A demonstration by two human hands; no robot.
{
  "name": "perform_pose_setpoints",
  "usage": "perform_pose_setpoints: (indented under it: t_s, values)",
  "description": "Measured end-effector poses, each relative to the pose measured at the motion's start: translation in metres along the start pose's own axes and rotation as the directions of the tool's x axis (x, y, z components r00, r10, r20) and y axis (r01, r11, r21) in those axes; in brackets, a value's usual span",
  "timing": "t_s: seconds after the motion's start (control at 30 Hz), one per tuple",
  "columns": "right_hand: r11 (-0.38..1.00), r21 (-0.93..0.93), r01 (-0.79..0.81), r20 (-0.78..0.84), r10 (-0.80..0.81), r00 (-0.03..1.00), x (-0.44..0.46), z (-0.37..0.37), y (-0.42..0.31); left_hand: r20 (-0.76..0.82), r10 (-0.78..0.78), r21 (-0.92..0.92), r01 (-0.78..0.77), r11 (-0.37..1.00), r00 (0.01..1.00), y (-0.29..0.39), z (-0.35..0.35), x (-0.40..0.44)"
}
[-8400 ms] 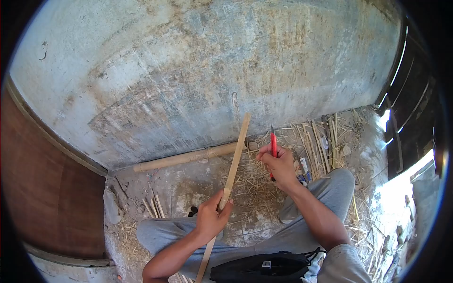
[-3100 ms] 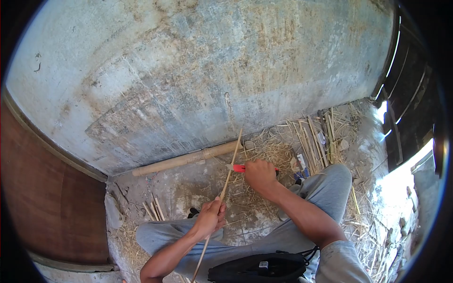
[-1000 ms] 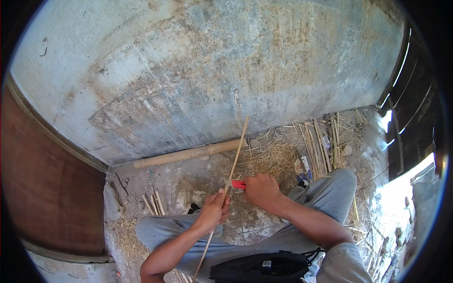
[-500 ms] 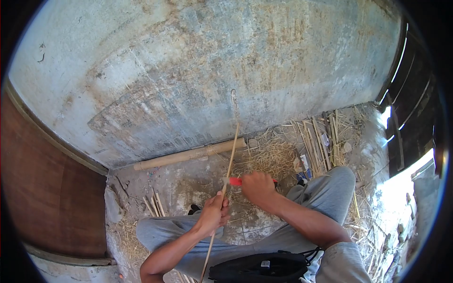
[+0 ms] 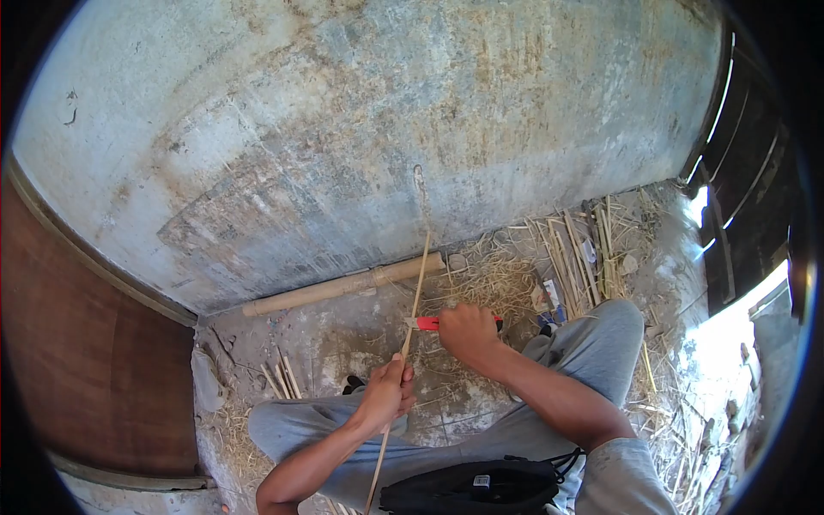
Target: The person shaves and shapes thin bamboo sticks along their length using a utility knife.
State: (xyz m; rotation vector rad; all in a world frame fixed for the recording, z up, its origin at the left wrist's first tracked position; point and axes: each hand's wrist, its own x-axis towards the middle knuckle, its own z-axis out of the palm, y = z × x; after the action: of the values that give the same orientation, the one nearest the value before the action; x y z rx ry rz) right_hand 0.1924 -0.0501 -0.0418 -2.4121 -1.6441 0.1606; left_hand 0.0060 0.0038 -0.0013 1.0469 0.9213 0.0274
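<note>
My left hand is closed round a long thin bamboo strip, which stands edge-on and runs from my lap up toward the wall. My right hand grips a red utility knife, its blade pointing left and touching the strip a little above my left hand. The knife's dark end shows at the right side of the fist.
A thick bamboo pole lies along the foot of the wall. Shavings and split sticks lie at the right. More sticks are near my left knee. A black bag rests on my lap.
The strip, earlier with its broad face showing, is now edge-on. My right hand has moved from holding the knife upright to laying its blade against the strip, recently shifting slightly along it.
</note>
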Motion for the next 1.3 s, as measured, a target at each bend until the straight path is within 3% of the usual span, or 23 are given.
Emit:
perform_pose_setpoints:
  t_s: [1.0, 1.17, 1.3]
  values:
    - [1.0, 0.008, -0.027, -0.082, 0.027, 0.996, 0.008, 0.007, 0.008, -0.063, 0.043, 0.052, -0.04, 0.998, 0.997, -0.005, 0.005, -0.001]
    - [0.986, 0.024, -0.166, -0.128, 0.168, 0.977, 0.021, -0.001, 0.032, -0.001, 0.029, 0.078, -0.029, 0.997, 1.0, -0.016, 0.008, -0.006]
    - [0.984, 0.055, -0.172, -0.086, 0.176, 0.981, 0.022, -0.003, 0.033, -0.017, 0.02, 0.088, -0.018, 0.996, 1.0, -0.013, 0.007, -0.009]
